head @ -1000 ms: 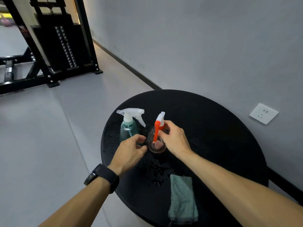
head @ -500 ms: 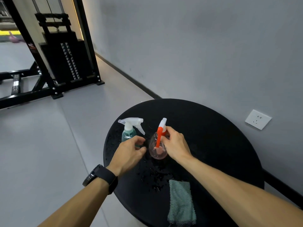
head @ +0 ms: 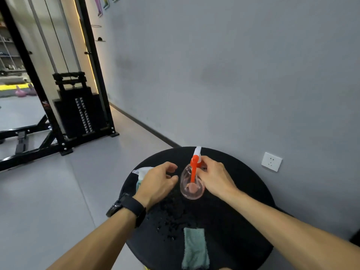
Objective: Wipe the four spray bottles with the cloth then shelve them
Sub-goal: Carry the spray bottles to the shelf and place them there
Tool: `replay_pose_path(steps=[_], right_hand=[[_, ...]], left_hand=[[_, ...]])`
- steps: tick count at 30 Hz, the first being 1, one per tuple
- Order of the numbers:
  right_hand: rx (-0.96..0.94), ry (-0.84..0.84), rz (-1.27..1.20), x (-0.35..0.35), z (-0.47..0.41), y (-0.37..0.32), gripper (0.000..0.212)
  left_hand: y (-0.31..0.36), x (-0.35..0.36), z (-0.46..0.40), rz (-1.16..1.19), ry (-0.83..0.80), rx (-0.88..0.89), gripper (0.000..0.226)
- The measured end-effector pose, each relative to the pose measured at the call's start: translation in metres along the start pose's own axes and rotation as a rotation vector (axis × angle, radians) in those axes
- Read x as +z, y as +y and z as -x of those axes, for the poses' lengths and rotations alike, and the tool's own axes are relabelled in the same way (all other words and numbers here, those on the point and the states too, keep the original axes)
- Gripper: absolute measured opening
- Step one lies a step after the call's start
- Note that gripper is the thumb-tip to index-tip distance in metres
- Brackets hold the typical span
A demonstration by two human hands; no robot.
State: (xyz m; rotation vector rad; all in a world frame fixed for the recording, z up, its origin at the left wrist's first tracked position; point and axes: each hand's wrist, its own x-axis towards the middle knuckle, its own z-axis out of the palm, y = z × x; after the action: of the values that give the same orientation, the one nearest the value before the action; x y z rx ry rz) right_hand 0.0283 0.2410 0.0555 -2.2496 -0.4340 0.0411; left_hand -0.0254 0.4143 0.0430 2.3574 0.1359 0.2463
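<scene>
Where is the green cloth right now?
The cloth lies flat on the near edge of the black table, between the person's forearms, with water droplets just beyond it.

The right hand (head: pixel 215 177) grips the pink bottle (head: pixel 191 187) by its neck over the table (head: pixel 243 221). The left hand (head: pixel 157 182) hovers beside it with curled fingers. A cloth (head: pixel 195 248) lies near.

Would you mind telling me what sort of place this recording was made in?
Most likely a gym. A black cable machine with a weight stack stands by the wall, pink kettlebells sit on the floor behind, and storage shelving shows at far left.
</scene>
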Motion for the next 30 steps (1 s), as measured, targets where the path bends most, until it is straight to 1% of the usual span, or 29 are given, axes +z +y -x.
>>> replay_pose_path(steps=[7, 10, 14, 22, 30], right_hand=[[-0.064, 0.053, 0.026, -0.063, 0.048, -0.013, 0.029], [-0.073, 0.069, 0.038, -0.087, 0.067, -0.016, 0.023], [-0.055, 0.098, 0.037, -0.122, 0.087, -0.024, 0.018], [0.004, 0.183, 0.032, -0.177, 0.116, -0.035, 0.018], [0.056, 0.215, 0.027, -0.212, 0.141, -0.038, 0.02]], left_hand=[[0.069, 0.0, 0.018, -0.009, 0.001, 0.13, 0.038], [0.095, 0.001, 0.028, 0.004, -0.005, 0.179, 0.038], [0.131, -0.001, 0.034, 0.017, -0.018, 0.238, 0.037], [0.192, -0.013, 0.043, 0.029, -0.04, 0.314, 0.033], [0.235, -0.01, 0.048, 0.033, -0.104, 0.345, 0.034]])
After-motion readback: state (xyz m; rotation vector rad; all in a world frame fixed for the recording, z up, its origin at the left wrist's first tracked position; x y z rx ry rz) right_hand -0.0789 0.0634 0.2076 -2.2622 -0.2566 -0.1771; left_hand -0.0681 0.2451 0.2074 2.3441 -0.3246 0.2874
